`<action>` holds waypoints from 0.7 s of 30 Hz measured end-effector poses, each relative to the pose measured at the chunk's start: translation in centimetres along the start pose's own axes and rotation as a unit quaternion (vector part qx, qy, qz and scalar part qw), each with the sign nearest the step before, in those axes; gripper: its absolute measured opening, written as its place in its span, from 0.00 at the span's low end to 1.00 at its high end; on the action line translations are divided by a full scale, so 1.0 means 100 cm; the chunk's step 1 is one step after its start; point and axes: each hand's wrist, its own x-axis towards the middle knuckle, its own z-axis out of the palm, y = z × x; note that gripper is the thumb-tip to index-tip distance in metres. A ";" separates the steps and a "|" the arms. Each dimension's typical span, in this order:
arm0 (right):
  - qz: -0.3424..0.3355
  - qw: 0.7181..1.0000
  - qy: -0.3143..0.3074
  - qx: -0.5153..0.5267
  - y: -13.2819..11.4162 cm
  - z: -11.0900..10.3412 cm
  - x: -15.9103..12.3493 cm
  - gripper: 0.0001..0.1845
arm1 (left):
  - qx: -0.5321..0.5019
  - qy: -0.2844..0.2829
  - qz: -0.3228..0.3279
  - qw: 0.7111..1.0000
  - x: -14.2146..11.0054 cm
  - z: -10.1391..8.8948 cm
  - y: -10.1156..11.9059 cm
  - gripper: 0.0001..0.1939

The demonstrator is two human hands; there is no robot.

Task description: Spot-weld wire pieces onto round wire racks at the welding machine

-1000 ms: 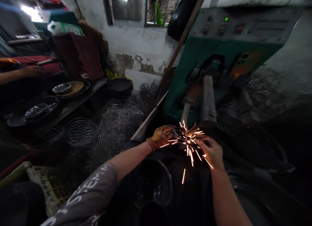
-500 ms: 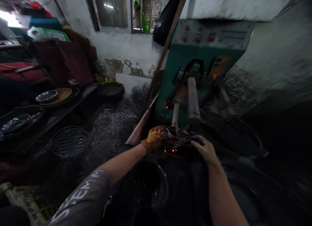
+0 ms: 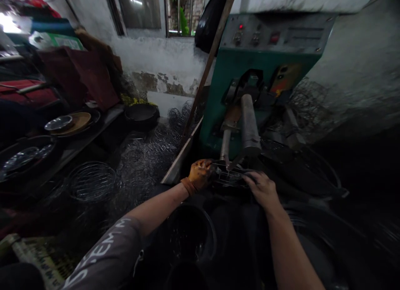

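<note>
My left hand (image 3: pixel 201 173), in a stained orange glove, is closed on the left side of a small wire rack (image 3: pixel 230 179). The bare fingers of my right hand (image 3: pixel 261 188) grip the same rack at its right side. The rack lies level at the lower electrode arm (image 3: pixel 225 144) of a green spot-welding machine (image 3: pixel 215 86), and a bent tip from the thick upper arm (image 3: pixel 249 123) comes down over it. Whether the tips touch the wire is too dark to tell. A small red light (image 3: pixel 241 26) glows on the panel.
Below my hands stands a dark round bucket (image 3: pixel 212 236). Tangled wire pieces (image 3: pixel 140 161) and a round wire grid (image 3: pixel 91 181) lie to the left. A wooden plank (image 3: pixel 181 152) leans beside the machine. Trays with shiny parts (image 3: pixel 59 123) sit on a bench further left.
The orange sparks under the rack and by the machine are gone. A red light now shows on the panel. Both hands keep their hold on the rack, and the view has shifted slightly.
</note>
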 end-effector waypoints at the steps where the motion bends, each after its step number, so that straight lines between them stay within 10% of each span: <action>1: -0.004 1.000 -0.006 -0.002 -0.002 -0.001 0.000 0.22 | 0.006 -0.004 -0.007 1.000 0.000 0.000 0.001 0.21; 13: -0.093 0.993 -0.053 -0.051 -0.014 -0.007 -0.037 0.18 | -0.012 -0.020 0.105 0.994 -0.022 -0.012 -0.007 0.10; 21: -0.140 0.978 -0.013 -0.157 -0.042 0.004 -0.053 0.19 | 0.037 -0.068 0.066 0.995 -0.034 -0.021 0.006 0.09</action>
